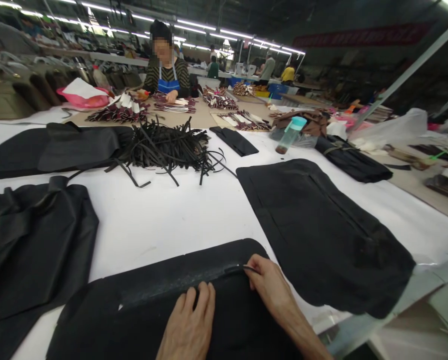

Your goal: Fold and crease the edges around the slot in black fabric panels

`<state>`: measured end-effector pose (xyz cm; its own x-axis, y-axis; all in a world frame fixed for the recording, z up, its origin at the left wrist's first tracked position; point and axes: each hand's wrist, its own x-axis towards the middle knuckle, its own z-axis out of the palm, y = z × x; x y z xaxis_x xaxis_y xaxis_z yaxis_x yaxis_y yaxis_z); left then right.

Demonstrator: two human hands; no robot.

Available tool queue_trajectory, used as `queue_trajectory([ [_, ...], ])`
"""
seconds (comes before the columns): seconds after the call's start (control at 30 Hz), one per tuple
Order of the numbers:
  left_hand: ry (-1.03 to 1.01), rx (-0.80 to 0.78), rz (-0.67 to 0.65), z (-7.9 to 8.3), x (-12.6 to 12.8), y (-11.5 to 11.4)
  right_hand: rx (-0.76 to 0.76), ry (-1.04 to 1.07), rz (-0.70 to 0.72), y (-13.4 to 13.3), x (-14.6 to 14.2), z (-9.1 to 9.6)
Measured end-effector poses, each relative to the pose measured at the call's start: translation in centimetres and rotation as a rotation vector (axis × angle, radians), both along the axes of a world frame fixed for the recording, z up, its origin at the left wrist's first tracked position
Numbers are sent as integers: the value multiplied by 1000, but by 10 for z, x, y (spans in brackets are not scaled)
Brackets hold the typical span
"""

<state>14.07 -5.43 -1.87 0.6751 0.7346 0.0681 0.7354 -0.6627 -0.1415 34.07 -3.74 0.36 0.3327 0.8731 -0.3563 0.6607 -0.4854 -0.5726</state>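
A black leather-like panel (134, 320) with rounded corners lies right in front of me. Across its upper part runs a shiny band, and a small white mark shows near the left end. My left hand (192, 320) rests palm down on the panel just below that band, fingers stretched out. Between thumb and fingertips my right hand (267, 282) pinches the end of a narrow black strip (251, 269). The strip's other part lies along the band, towards the left hand.
A heap of black strips (167, 147) lies beyond the panel. Another black panel (321, 225) is at right; folded black pieces (40, 240) are at left. A bottle with a turquoise lid (291, 135) stands at the back. Across the table a person (167, 70) handles maroon pieces.
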Motion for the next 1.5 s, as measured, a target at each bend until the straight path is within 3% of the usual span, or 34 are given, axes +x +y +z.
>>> queue_trajectory([
  [0.37,177,0,104,12,36,4,86,-261,80,-4,-5,-12],
  [0.53,259,-9,159,19,49,10,208,-180,86,-11,-5,-8],
  [0.67,212,26,151,13,50,9,434,-174,307,-25,-9,-3],
  [0.77,226,37,162,8,52,7,624,-419,496,-35,-12,-12],
  [0.9,307,18,155,10,53,5,782,-710,620,-42,-12,-31],
  [1.03,65,23,99,5,38,4,785,-779,662,-43,-10,-37],
  [1.17,-137,93,1,-9,6,0,749,-799,698,-41,-9,-34],
  [1.3,-141,90,-1,-17,-30,-3,735,-825,725,-40,-7,-34],
  [1.5,-89,72,90,-16,-71,-9,749,-871,777,-41,0,-43],
])
